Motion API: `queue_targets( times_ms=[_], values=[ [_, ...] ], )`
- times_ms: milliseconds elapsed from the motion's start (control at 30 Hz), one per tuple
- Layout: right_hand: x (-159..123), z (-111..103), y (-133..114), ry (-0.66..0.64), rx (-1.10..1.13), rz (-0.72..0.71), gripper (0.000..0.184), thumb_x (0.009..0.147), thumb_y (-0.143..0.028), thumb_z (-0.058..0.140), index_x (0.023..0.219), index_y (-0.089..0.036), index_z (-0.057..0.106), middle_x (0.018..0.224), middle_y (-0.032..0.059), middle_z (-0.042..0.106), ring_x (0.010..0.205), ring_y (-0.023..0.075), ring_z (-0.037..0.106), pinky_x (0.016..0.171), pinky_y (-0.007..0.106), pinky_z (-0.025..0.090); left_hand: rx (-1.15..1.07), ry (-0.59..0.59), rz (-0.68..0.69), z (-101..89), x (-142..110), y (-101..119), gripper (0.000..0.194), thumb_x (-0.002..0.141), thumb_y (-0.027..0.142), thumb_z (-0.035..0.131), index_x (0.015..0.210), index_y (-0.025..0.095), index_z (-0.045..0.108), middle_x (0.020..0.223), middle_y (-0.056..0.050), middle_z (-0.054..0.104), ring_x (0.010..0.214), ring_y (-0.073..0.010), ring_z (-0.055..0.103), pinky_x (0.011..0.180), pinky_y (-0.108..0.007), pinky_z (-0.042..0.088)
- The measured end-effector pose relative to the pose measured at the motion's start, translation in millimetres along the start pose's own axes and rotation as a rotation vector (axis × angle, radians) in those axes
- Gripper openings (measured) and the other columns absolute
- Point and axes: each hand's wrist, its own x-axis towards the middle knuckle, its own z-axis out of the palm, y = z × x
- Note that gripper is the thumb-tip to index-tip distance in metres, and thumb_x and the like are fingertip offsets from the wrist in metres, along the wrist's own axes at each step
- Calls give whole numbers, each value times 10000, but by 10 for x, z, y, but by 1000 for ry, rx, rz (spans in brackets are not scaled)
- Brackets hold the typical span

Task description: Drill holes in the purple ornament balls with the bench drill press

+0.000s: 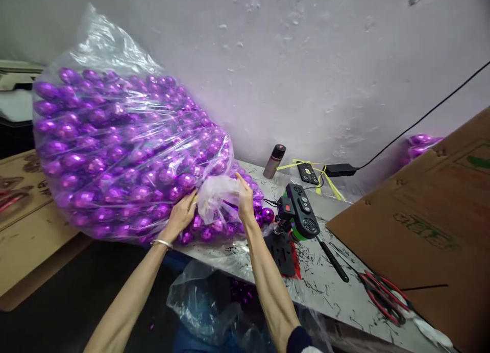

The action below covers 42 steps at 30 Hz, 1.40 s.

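A big clear plastic bag [111, 41], bulging with shiny purple faceted balls [115, 154], leans against the wall. Its bunched whitish mouth [209, 194] lies between my two hands. My left hand [181, 215], with a light bracelet at the wrist, is closed on the plastic at the left of that mouth. On the other side my right hand [245, 197] pinches the film, thumb raised. Beneath and beyond the hands, more purple balls lie on the tabletop, some seen through film. The tips of my left fingers are partly hidden by the plastic.
Right of the bag stand a black device on a mount [302, 210] and a dark spray bottle [274, 161]. A cardboard box [424, 225] and red-handled scissors [385, 297] are at the right. Another carton [34, 230] sits left. Loose clear film [202, 297] hangs below the table edge.
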Motion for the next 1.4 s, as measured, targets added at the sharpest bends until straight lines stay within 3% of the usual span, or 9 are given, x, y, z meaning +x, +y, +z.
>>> queue_targets(
  times_ms=[167,300,400,500,667,767,900,1167,1400],
  values=[
    [-123,-113,382,-3,-143,82,610,705,-450,778,1234,-157,699,1245,141,760,1183,300,697,1089,511,528,89,30,136,-9,-109,321,642,880,230,496,1514,148,446,1487,-192,559,1381,-329,541,1158,-517,443],
    [-217,56,394,-102,-130,37,472,723,-423,780,1129,-186,744,1183,103,787,1146,282,718,1076,469,543,-31,15,204,39,-34,599,722,814,278,615,1501,132,451,1567,-205,483,1462,-357,453,1212,-543,370],
    [-150,252,185,-232,-62,13,394,793,-459,725,1094,-208,769,1121,74,804,1114,261,729,1039,446,569,-229,33,63,32,186,687,647,765,346,673,1362,112,586,1453,-209,599,1366,-370,555,1154,-530,448],
    [12,364,-120,-348,104,28,408,853,-530,660,1093,-221,777,1137,63,800,1117,242,728,1025,446,580,-366,111,-127,-111,499,712,383,857,410,589,1091,131,710,1069,-149,766,1027,-321,731,968,-492,582],
    [82,226,-362,-145,-34,9,457,915,-547,600,1227,-239,726,1275,97,747,1151,248,717,1050,476,553,-803,321,-307,-526,972,978,390,841,494,669,1013,149,728,920,-59,767,770,-211,747,796,-373,638],
    [-185,153,-142,-90,-360,2,654,879,-619,630,1375,-192,633,1420,163,656,1337,309,608,1149,521,472,-936,425,-277,-665,1079,1293,350,796,446,728,968,142,728,920,-41,768,779,-186,743,786,-335,644],
    [-612,244,377,-132,-489,-216,724,937,-571,562,1521,-154,464,1569,186,513,1489,307,460,1228,513,395,-890,430,-141,-642,986,1597,287,769,352,731,952,131,740,916,-34,774,857,-217,751,823,-363,656],
    [-786,319,926,-153,-675,-343,676,943,-498,590,1516,-161,466,1515,207,544,1445,325,482,1161,539,447,-896,477,-395,-569,825,1325,278,784,379,724,912,135,760,860,-40,769,747,-213,752,740,-355,661],
    [-543,204,476,74,-661,-451,557,970,-469,569,1440,-173,526,1371,191,622,1326,296,560,1131,519,454,-831,394,-394,-535,730,1245,290,835,393,696,989,156,762,959,-57,790,845,-231,767,805,-354,650]
  ],
)
